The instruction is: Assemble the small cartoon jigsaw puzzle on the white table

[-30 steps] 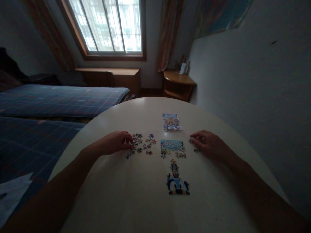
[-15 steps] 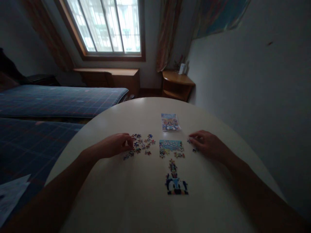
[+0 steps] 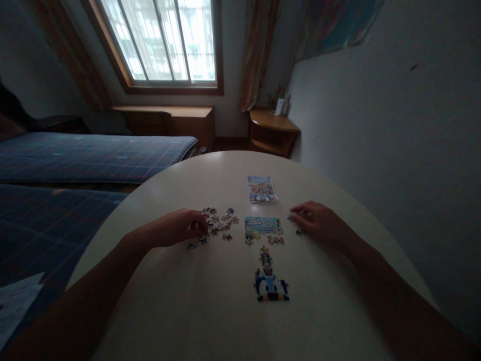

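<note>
My left hand is curled over the left edge of a pile of loose puzzle pieces, its thumb and fingers drawn together. Whatever lies between those fingertips is too small and dark to make out. On the right, my right hand pinches at a small puzzle piece by the table surface. Another loose piece lies under that hand. Between the hands sits a joined top section with "Bluey" lettering. Nearer me is a joined section with a blue dog face, and a narrow strip rises from it.
A printed picture sheet lies beyond the joined sections on the round white table. Beds with plaid covers stand left. A wall borders the right side. A corner shelf and a window are farther back.
My left hand has shifted slightly right and down over the pieces. My right hand stays nearly in place, and the view has moved a little.
</note>
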Tool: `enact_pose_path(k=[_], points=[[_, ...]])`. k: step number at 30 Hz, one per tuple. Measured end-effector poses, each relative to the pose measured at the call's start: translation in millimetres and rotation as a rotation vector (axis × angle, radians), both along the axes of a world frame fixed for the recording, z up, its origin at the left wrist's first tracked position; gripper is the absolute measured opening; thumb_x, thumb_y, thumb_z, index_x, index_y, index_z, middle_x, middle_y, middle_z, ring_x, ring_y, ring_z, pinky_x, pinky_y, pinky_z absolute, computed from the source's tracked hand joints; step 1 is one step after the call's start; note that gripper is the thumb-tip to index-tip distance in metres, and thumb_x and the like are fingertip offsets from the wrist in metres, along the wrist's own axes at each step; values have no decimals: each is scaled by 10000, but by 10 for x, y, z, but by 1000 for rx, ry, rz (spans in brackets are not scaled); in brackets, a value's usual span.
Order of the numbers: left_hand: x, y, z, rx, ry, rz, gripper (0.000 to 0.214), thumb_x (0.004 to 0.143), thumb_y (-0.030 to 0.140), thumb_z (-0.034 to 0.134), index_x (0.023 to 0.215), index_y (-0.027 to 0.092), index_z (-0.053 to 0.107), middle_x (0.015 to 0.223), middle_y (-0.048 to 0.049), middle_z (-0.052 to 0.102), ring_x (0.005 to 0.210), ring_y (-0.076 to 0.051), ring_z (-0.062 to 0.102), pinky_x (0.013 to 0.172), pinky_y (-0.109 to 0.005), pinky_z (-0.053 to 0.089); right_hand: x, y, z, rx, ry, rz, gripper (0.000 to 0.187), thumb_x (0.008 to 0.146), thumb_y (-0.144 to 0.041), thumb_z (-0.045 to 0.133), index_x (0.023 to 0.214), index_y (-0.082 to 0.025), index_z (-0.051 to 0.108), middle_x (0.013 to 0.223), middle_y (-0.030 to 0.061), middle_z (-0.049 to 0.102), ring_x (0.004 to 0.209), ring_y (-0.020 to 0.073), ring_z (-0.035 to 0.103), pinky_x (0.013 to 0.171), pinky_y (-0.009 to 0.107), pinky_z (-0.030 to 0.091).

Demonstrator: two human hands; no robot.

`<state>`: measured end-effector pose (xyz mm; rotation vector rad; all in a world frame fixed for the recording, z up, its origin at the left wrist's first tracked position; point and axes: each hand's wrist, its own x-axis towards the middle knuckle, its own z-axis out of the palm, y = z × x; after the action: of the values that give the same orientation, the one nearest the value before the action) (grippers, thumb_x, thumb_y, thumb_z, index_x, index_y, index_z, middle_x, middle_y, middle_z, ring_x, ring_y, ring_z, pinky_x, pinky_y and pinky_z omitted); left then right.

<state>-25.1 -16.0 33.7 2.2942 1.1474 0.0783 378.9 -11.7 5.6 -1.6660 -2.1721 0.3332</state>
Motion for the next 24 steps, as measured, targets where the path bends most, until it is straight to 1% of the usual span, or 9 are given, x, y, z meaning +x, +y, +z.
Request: enact_pose_path(k=[5,7,11,13,19,24], points=[[10,-18,12,22,-12,-28,161,883,292,545,896,191,669,939,-48,673,781,-165,620,697,-250,453,1,-4,6,-7,-1,5,281,897,-388,568,1011,-191,733,1015,100,705,856,217,666,760,336,509],[13,-22,2,23,-16,-32,165,884,297,537,872,189,661,920,-47,671,774,-167,618,698,-254,453,0,-6,7,-9,-12,2,275,894,-384,572,1010,-194,733,1010,97,705,859,219,665,762,336,507],[-5,-21,-34,25,24,15,161,864,297,553,920,200,669,867,-35,682,757,-175,624,684,-260,450,-1,-7,14,-23,-10,-3,277,896,-387,572,1012,-193,731,1018,98,703,854,217,664,760,335,506],[-22,-18,-50,39,42,29,178,865,306,557,952,203,673,889,-42,686,771,-181,628,686,-266,452,-1,-7,19,-29,-4,-2,276,898,-385,570,1011,-192,731,1016,100,701,844,215,662,759,335,507],[-56,-23,-81,54,57,30,189,892,345,545,933,218,680,961,-52,678,817,-186,631,713,-271,456,-6,-12,16,-10,-2,9,270,895,-375,574,1016,-191,731,1020,100,702,852,214,656,773,337,509],[-52,-42,-68,51,95,64,118,865,293,575,891,213,658,875,-31,683,758,-177,621,678,-263,441,0,-10,13,-11,11,16,257,884,-365,585,1004,-193,733,1012,99,706,844,216,664,768,341,516]])
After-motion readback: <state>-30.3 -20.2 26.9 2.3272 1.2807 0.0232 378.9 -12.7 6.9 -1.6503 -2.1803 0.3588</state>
